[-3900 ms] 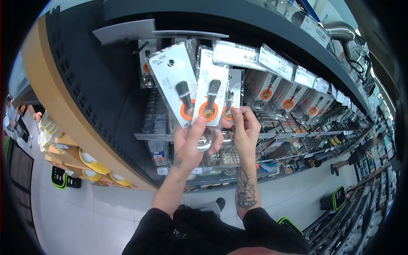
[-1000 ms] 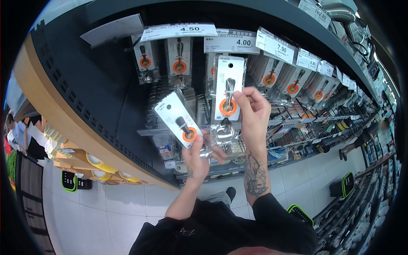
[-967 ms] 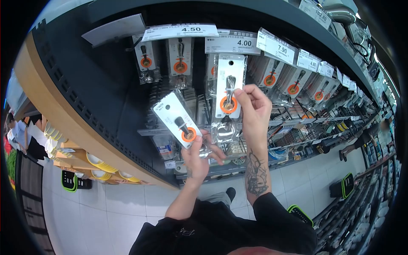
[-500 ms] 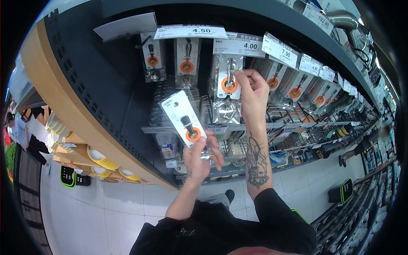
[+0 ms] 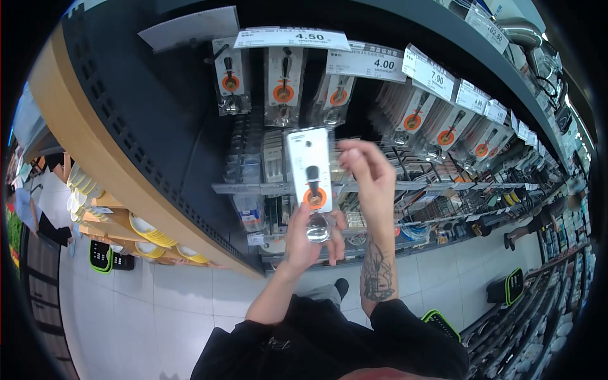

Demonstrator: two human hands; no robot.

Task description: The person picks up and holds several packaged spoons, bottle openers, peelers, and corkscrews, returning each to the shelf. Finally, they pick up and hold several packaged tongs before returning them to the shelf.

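Observation:
A white carded package [image 5: 309, 161] with an orange circle and a dark-handled spoon stands upright in front of the shelf. My left hand [image 5: 307, 240] holds it near its lower end, around the clear part with the round spoon bowl. Just right of the card, my right hand [image 5: 370, 168] is raised with its fingers bent together; whether its fingertips hold anything is blurred. Similar packages hang behind and above, under the 4.50 price label [image 5: 291, 38] and the 4.00 price label [image 5: 367, 62].
More hanging packages [image 5: 415, 114] line the rack to the right. A wooden shelf edge [image 5: 126, 171] runs down the left, beside stacked yellow-rimmed dishes [image 5: 152, 231]. Black baskets with green rims [image 5: 506, 288] are on the floor. A person [image 5: 538, 225] stands far right.
The package in my left hand has moved right and turned more upright. My right hand has moved down from the hanging packages under the 4.00 label, where the front package is no longer in place.

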